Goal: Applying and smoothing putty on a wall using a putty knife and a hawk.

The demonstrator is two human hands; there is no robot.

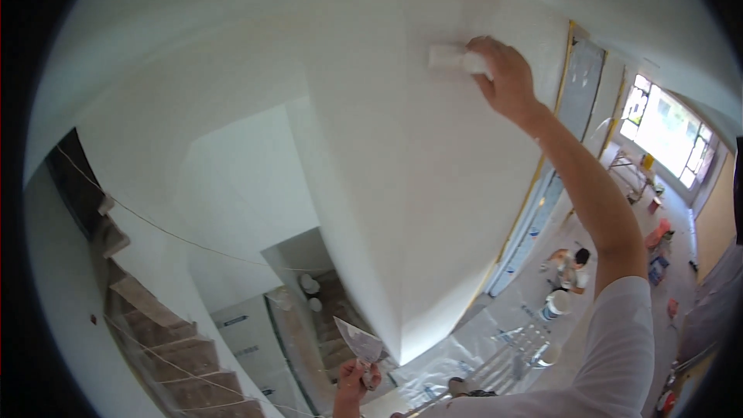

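At upper right, the right hand (pixel 507 77) curled round a pale, blurred tool (pixel 447 57) at the smooth white wall (pixel 464 178), below, the left hand (pixel 351 381) gripping a flared, flat-bladed scraper (pixel 361 342), beyond, crinkled plastic sheeting (pixel 433 370), blocky brown steps (pixel 193 358).

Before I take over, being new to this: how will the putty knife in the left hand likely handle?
The putty knife is probably light: the left hand alone holds it up. Its thin-looking blade may flex. Since that blade flares wide, pushing one corner could twist it.
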